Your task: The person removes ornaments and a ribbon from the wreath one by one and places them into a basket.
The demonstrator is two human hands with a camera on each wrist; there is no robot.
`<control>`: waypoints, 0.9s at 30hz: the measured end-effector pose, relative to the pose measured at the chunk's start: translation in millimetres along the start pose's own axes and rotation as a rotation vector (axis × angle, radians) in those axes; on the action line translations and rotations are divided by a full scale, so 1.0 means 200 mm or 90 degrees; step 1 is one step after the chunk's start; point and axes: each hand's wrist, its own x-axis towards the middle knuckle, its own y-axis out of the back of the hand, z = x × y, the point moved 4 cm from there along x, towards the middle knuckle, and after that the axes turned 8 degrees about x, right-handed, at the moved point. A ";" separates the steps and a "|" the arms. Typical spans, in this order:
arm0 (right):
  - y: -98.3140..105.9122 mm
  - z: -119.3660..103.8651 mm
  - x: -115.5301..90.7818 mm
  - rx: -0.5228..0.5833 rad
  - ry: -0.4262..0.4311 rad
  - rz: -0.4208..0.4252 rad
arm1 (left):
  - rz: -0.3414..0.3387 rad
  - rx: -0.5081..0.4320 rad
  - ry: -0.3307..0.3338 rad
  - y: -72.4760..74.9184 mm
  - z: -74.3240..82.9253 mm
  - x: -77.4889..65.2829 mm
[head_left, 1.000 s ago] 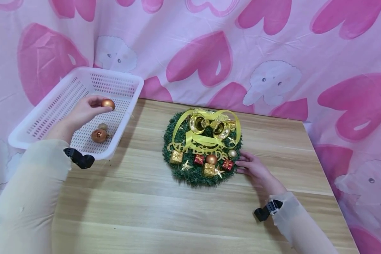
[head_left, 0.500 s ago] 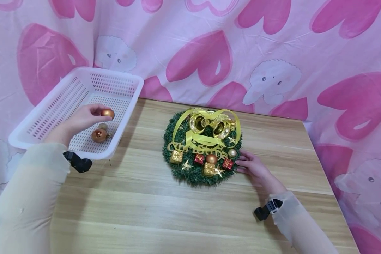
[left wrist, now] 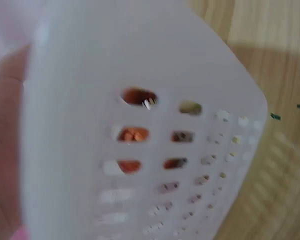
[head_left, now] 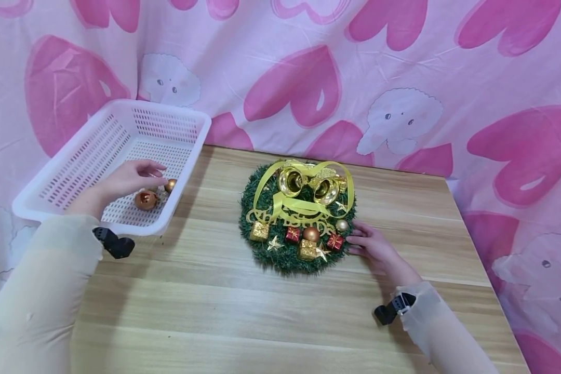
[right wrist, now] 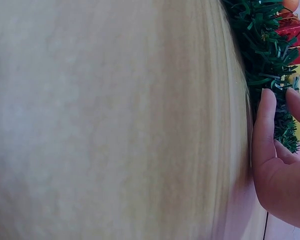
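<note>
My left hand (head_left: 128, 179) hovers low inside the white basket (head_left: 72, 148), fingers loosely bent and nothing visibly held. Just past its fingertips a shiny copper bauble (head_left: 170, 185) lies near the basket's right wall. Below the hand sits another copper bauble (head_left: 145, 200). In the left wrist view the basket wall (left wrist: 140, 55) hides most of the hand, and copper colour shows through its slots. My right hand (head_left: 376, 246) touches the right edge of a green Christmas wreath (head_left: 290, 265) with extended fingers. On the wreath are gold bells (head_left: 292, 183), yellow ribbon, gift boxes, stars and baubles.
The wreath lies flat on a wooden table (head_left: 243, 317). Behind it hangs a pink curtain (head_left: 224, 67) with hearts. The basket stands at the table's far left, against the curtain. Small green bits (left wrist: 275, 116) lie beside the basket.
My left hand has lowered toward me inside the basket and let go of the copper bauble, which now lies near the right wall. My right hand and the wreath have stayed put.
</note>
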 end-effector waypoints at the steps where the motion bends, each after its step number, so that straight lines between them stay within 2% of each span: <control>1: 0.00 0.00 0.00 0.000 0.001 0.000 | 0.009 -0.004 -0.002 0.01 0.01 0.00; 7: 0.00 0.00 0.00 -0.012 0.002 -0.004 | 0.085 -0.061 -0.058 0.07 0.14 0.01; 10: 0.00 0.00 0.00 -0.009 0.003 -0.006 | 0.102 -0.098 -0.090 0.09 0.24 0.01; 16: 0.00 0.00 -0.01 0.006 0.003 -0.009 | 0.069 -0.141 -0.131 0.05 0.45 0.05; 27: -0.01 0.00 0.00 -0.003 0.000 0.000 | -0.008 -0.192 -0.229 -0.15 0.74 0.16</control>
